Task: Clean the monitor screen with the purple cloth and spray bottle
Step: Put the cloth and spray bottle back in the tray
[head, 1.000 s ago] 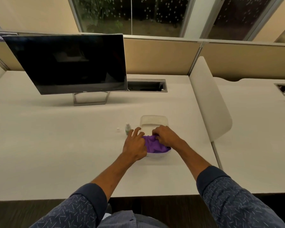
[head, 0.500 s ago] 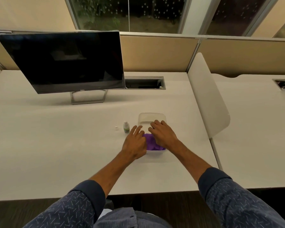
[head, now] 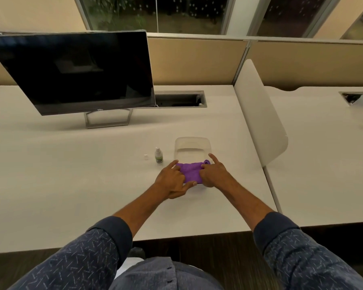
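Purple cloth [head: 192, 172] bunched between our hands, just in front of clear tray [head: 192, 142], long axis left-to-right | left hand [head: 172, 182] and right hand [head: 213, 174] each grip an end, forefingers straight | spray bottle [head: 158, 155] just beside left hand, the nearer | monitor [head: 78, 70] ahead-left, well apart | count: one cloth, one bottle, one monitor

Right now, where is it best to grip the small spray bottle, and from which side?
Take the spray bottle round its labelled body, below the narrow neck: it stands upright and slim, so a sideways pinch should be steady. Come from the near side with the left hand, which is closer but now grips the purple cloth with the right hand.
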Action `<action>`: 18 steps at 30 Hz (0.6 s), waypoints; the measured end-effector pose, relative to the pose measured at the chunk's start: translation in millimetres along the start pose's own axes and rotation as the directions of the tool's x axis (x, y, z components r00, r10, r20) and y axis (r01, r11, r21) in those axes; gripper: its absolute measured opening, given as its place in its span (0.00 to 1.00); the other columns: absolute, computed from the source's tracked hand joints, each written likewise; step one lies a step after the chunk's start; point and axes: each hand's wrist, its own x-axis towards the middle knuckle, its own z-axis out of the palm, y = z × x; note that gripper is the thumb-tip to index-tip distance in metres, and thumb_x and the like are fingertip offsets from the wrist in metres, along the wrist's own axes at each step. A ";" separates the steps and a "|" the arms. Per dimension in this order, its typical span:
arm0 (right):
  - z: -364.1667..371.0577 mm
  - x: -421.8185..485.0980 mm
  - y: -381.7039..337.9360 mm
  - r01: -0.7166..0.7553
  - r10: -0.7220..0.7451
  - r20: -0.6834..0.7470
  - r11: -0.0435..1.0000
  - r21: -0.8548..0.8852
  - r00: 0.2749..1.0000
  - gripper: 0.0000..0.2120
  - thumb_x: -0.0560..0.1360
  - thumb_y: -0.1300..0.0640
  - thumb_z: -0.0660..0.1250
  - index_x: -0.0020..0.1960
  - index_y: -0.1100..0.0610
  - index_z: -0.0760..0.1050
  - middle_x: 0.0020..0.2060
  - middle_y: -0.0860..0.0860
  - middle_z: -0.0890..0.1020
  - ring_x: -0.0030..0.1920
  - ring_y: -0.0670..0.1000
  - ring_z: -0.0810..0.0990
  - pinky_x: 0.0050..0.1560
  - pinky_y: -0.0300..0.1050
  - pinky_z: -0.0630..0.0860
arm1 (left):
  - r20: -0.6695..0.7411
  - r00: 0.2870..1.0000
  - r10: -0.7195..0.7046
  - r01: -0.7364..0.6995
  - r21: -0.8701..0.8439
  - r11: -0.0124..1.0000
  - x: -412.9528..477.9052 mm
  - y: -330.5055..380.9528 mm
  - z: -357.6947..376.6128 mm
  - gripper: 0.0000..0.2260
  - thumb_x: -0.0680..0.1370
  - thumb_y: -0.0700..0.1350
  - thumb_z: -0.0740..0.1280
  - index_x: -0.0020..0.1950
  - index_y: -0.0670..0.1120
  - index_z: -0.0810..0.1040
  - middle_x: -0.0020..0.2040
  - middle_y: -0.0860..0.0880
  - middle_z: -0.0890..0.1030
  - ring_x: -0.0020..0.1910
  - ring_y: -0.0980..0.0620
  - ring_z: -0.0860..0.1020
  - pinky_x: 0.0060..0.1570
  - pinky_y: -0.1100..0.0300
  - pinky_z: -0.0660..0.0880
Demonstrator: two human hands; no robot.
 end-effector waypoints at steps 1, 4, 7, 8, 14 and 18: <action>-0.5 -0.7 0.0 0.002 -0.002 -0.012 1.000 0.017 1.000 0.15 0.86 0.48 0.61 0.63 0.51 0.83 0.69 0.51 0.83 0.76 0.48 0.74 0.87 0.60 0.37 | -0.007 1.000 -0.004 0.004 -0.006 1.000 -0.6 1.2 0.5 0.39 0.87 0.67 0.43 0.59 0.44 0.88 0.60 0.45 0.88 0.76 0.48 0.74 0.87 0.46 0.48; -8.1 -1.8 -1.3 0.013 0.001 -0.128 0.994 0.104 0.992 0.16 0.86 0.49 0.60 0.67 0.55 0.80 0.67 0.53 0.84 0.72 0.52 0.78 0.88 0.57 0.43 | -0.082 0.997 -0.001 -0.005 -0.075 0.997 -8.1 -0.5 4.1 0.36 0.87 0.66 0.44 0.66 0.45 0.85 0.68 0.47 0.84 0.83 0.49 0.67 0.87 0.48 0.48; -19.0 -0.6 -7.7 0.022 0.100 -0.331 0.938 0.346 0.938 0.17 0.83 0.57 0.62 0.69 0.54 0.80 0.65 0.54 0.85 0.68 0.56 0.82 0.82 0.52 0.62 | -0.235 0.972 -0.003 -0.029 -0.135 0.990 -20.8 -9.6 11.1 0.32 0.88 0.64 0.46 0.80 0.45 0.72 0.82 0.47 0.71 0.87 0.49 0.59 0.88 0.50 0.49; -23.0 -0.4 -13.1 0.035 0.167 -0.373 0.877 0.480 0.913 0.18 0.81 0.59 0.64 0.69 0.53 0.81 0.66 0.54 0.85 0.68 0.57 0.82 0.77 0.51 0.69 | -0.278 0.960 -0.017 -0.026 -0.150 0.988 -26.0 -13.7 14.0 0.32 0.88 0.63 0.46 0.84 0.46 0.67 0.85 0.48 0.66 0.87 0.49 0.57 0.88 0.51 0.50; -49.7 16.3 -60.3 0.255 0.417 -0.357 0.282 0.925 0.836 0.25 0.77 0.76 0.61 0.70 0.63 0.80 0.68 0.58 0.84 0.66 0.57 0.84 0.69 0.52 0.80 | -0.536 0.831 -0.148 0.033 -0.220 0.975 -56.5 -46.7 21.7 0.28 0.90 0.57 0.53 0.87 0.44 0.60 0.87 0.47 0.61 0.88 0.50 0.57 0.87 0.49 0.56; -66.9 31.0 -91.1 0.272 0.407 -0.304 0.136 0.953 0.862 0.28 0.80 0.76 0.60 0.78 0.65 0.71 0.76 0.59 0.76 0.73 0.59 0.78 0.75 0.51 0.76 | -0.589 0.728 -0.349 0.101 -0.412 0.906 -75.0 -74.6 24.3 0.24 0.89 0.50 0.57 0.85 0.43 0.65 0.84 0.46 0.67 0.85 0.49 0.64 0.86 0.48 0.60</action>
